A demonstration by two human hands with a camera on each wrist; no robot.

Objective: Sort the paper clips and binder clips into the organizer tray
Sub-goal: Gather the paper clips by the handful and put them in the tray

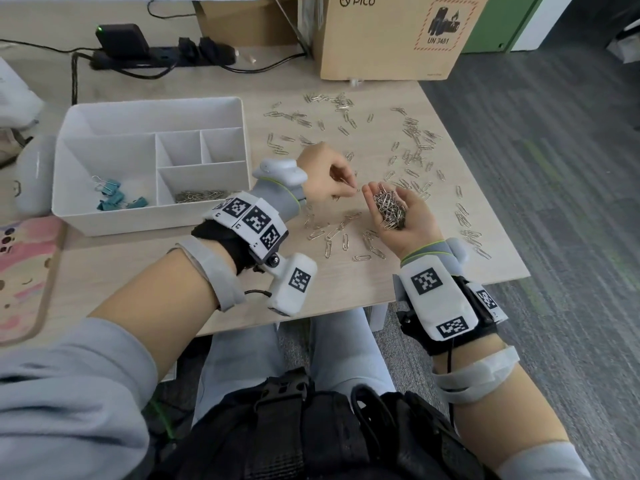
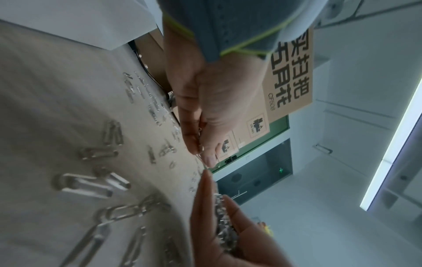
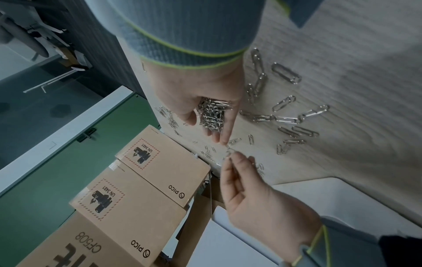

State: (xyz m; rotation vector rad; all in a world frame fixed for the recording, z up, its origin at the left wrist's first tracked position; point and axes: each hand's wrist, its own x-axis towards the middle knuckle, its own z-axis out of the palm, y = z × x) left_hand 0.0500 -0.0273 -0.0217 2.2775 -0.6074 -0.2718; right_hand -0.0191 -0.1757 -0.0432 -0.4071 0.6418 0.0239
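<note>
Paper clips (image 1: 412, 150) lie scattered over the right half of the light wood table (image 1: 138, 265), thickest toward 1 o'clock from the hands. Right hand (image 1: 398, 211) is palm up, fingers cupped around a heap of clips (image 1: 389, 209), hovering above the tabletop near centre. Left hand (image 1: 327, 176) sits just beside it at 9 o'clock, thumb and forefinger pinching a single paper clip (image 1: 356, 189) right at the right hand's fingertips; left wrist view shows that clip (image 2: 211, 162) under the thumb, right wrist view shows it (image 3: 229, 151) between the two hands. White organizer tray (image 1: 69, 140) stands at 9 o'clock from the hands, well apart from the loose clips. Its front right compartment holds a layer of silver paper clips (image 1: 202, 195); its big left compartment holds several teal binder clips (image 1: 116, 197). Other compartments: cannot tell contents. Cardboard PICO box (image 1: 391, 36) at 12 o'clock on the table's far edge, black power strip (image 1: 162, 55) at 11 o'clock.
</note>
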